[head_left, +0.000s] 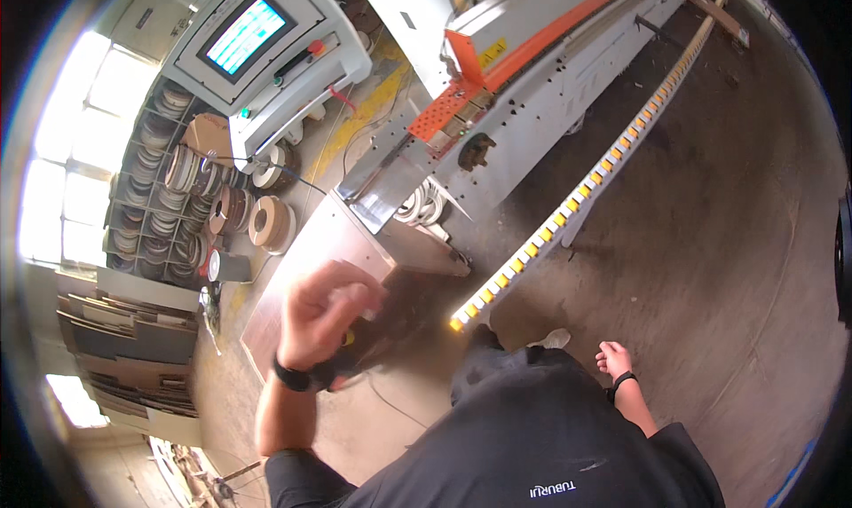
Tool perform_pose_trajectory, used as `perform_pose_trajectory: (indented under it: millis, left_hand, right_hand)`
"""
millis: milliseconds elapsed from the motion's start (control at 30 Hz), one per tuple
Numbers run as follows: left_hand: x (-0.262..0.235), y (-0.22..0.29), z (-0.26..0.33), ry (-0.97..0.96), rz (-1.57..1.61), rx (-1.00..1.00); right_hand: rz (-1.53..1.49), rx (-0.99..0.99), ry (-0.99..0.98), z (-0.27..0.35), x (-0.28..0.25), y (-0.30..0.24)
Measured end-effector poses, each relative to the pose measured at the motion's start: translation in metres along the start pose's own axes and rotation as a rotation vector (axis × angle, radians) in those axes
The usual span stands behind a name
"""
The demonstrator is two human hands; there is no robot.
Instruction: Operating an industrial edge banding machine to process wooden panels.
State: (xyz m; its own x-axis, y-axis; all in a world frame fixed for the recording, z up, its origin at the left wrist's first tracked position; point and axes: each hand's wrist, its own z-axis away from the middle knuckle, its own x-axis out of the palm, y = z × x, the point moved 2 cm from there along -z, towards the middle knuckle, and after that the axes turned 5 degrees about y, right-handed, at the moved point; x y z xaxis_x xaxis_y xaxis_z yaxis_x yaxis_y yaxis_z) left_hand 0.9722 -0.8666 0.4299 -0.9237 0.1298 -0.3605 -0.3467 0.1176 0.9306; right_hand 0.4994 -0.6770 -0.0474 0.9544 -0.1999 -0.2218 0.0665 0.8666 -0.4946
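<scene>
My left hand (327, 315) is raised in front of me, blurred, and curled into a fist. It has a black band at the wrist. A small pale and yellow bit shows by its fingers, but I cannot tell what it is. The hand hovers over the near end of a brown wooden panel (306, 251). This panel lies at the end of a long white and orange machine (532, 73). My right hand (613, 359) hangs at my side over the floor, with loosely bent fingers, a black wristband and nothing in it.
A long rail of yellow rollers (581, 193) runs along the machine's side. A control box with a lit screen (251, 34) hangs at upper left. Behind it are shelves of tape rolls (169, 171). Stacked boards (124, 348) stand on the left, and there is dusty concrete floor (710, 242) on the right.
</scene>
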Motion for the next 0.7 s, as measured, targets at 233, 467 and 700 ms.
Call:
perform_pose_trajectory:
  millis: [233,467,700]
  left_hand:
    - [0.226,0.013,0.002,-0.224,0.613,-0.307]
    - [0.383,0.051,-0.063,-0.624,0.651,-0.300]
    - [0.556,0.022,-0.168,-0.879,0.071,0.244]
  right_hand:
    - [-0.137,0.062,0.062,-0.015,-0.080,0.067]
    - [-0.494,0.123,0.271,-0.013,-0.162,0.114]
    - [-0.553,0.117,0.405,-0.022,-0.206,0.185]
